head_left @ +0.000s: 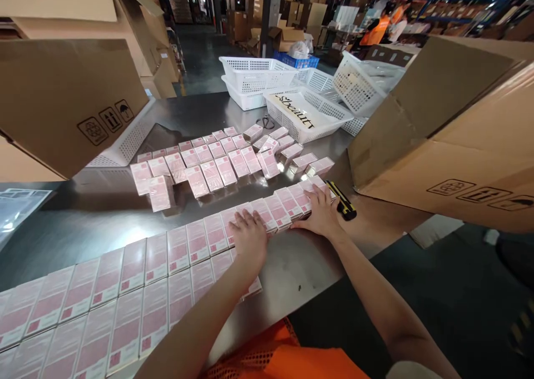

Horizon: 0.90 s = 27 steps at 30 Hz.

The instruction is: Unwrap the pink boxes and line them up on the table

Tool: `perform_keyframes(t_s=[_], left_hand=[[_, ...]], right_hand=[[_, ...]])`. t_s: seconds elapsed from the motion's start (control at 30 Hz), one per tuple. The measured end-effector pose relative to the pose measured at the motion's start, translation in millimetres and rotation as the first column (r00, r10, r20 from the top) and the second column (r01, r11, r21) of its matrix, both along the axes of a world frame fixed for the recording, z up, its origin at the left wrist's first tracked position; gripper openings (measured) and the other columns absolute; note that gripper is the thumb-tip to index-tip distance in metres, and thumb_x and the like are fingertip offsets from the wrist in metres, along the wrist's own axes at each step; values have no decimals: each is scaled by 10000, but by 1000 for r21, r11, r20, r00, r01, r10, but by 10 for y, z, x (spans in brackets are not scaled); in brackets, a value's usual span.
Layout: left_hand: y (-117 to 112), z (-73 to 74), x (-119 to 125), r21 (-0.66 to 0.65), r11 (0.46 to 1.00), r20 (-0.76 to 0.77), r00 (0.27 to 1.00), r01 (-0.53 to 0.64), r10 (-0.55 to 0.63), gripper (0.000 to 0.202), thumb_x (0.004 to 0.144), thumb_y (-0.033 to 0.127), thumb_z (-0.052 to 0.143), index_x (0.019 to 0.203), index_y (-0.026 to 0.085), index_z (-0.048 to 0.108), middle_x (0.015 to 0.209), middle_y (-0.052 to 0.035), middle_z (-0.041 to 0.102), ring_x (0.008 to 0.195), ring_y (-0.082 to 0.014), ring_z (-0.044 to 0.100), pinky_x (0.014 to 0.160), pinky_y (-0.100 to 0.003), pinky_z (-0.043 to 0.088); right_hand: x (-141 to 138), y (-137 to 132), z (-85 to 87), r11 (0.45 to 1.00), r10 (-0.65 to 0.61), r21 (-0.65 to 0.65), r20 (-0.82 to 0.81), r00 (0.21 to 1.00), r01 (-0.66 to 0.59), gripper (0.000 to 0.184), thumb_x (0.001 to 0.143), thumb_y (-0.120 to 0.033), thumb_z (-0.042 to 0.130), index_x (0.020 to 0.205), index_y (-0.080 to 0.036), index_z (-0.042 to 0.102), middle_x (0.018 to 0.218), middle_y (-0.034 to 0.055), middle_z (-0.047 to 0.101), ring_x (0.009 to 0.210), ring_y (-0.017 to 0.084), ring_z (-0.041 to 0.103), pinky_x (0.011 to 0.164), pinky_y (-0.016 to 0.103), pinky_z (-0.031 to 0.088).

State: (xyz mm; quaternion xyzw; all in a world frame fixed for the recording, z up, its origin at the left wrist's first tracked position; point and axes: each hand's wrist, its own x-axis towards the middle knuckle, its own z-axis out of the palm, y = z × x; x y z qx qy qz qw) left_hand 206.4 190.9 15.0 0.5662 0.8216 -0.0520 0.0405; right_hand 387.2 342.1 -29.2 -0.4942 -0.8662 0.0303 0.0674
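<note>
Small pink-and-white boxes (177, 248) lie side by side in a long row across the metal table, with a second row (129, 318) in front of its left part. My left hand (250, 237) lies over the long row, fingers across the box tops and thumb towards the front edge. Near the right end, my right hand (320, 212) grips the boxes (287, 201), fingers spread over the top and thumb at the front side. The undersides of the gripped boxes are hidden. Behind the row, several more pink boxes (211, 176) stand in loose, uneven groups.
A black-and-yellow cutter (344, 201) lies right of my right hand. Large cardboard boxes flank the table at left (62, 101) and right (450, 145). White baskets (258, 75) stand at the back, near black scissors (266, 123). People in orange vests (377, 31) are far behind.
</note>
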Motion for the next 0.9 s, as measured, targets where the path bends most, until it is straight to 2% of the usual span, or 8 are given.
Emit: perform_keyframes(t_s=[0.1, 0.3, 0.47, 0.57, 0.63, 0.7, 0.77, 0.9], left_hand=[[8, -5, 14, 14, 1000, -14, 1000, -7, 7, 587, 967, 330, 563, 1482, 70, 457, 1450, -309, 476, 1338, -483, 467, 1016, -612, 451], [13, 12, 27, 10, 1000, 0, 1000, -20, 20, 711, 941, 492, 574, 1490, 59, 441, 1459, -328, 455, 1351, -506, 437, 1010, -631, 435], [9, 61, -1, -21, 1000, 18, 1000, -3, 4, 642, 933, 399, 619, 1481, 100, 469, 1468, -304, 463, 1353, -483, 446, 996, -577, 458], [14, 75, -16, -3, 1000, 28, 1000, -10, 10, 641, 908, 392, 661, 1461, 111, 500, 1464, -299, 471, 1345, -482, 458, 984, -572, 468], [9, 69, -25, 17, 1000, 33, 999, -8, 7, 638, 895, 388, 681, 1449, 118, 516, 1459, -294, 480, 1339, -474, 470, 979, -569, 474], [-11, 52, -36, 37, 999, 36, 999, -2, 0, 644, 896, 407, 678, 1452, 126, 514, 1464, -284, 479, 1342, -462, 473, 987, -557, 477], [-58, 27, -50, 67, 998, 46, 999, 13, -16, 665, 905, 452, 657, 1466, 131, 498, 1488, -262, 463, 1370, -450, 445, 1040, -570, 445], [-302, -26, -125, 211, 973, 114, 987, 89, -115, 693, 884, 461, 676, 1478, 162, 480, 1562, -180, 386, 1471, -421, 285, 1161, -664, 271]], right_hand=[[-46, -26, -1, 1000, -21, 6, -15, 1000, 21, 1175, 590, -862, 672, 1487, -147, 417, 1628, 202, 254, 1502, 509, 59, 1109, 796, 103], [-85, -48, 16, 999, -40, -8, -26, 999, 40, 1135, 618, -848, 664, 1486, -159, 419, 1635, 192, 249, 1504, 511, 49, 1118, 789, 85], [-112, -50, 41, 998, -63, -24, -2, 998, 63, 1125, 636, -829, 668, 1495, -151, 406, 1641, 188, 228, 1513, 492, 32, 1135, 776, 81], [-93, -37, 146, 995, -42, -86, 65, 997, 47, 1151, 642, -826, 666, 1520, -147, 363, 1649, 214, 186, 1501, 527, 15, 1100, 816, 49], [-125, -3, 288, 990, -9, -139, 99, 995, 23, 1146, 640, -809, 687, 1519, -149, 364, 1646, 237, 176, 1484, 564, 20, 1063, 848, 8], [-262, 69, 471, 993, 25, -117, 44, 999, -20, 1080, 685, -759, 695, 1516, -155, 363, 1637, 241, 202, 1482, 564, 53, 1066, 846, 17], [-531, 185, 652, 996, 80, -37, -101, 992, -84, 962, 780, -666, 667, 1526, -162, 327, 1611, 230, 277, 1489, 499, 162, 1118, 781, 128], [-1282, 510, 858, 986, 166, 19, -250, 954, -167, 884, 858, -462, 638, 1561, -125, 221, 1579, 226, 337, 1433, 343, 375, 1134, 514, 367]])
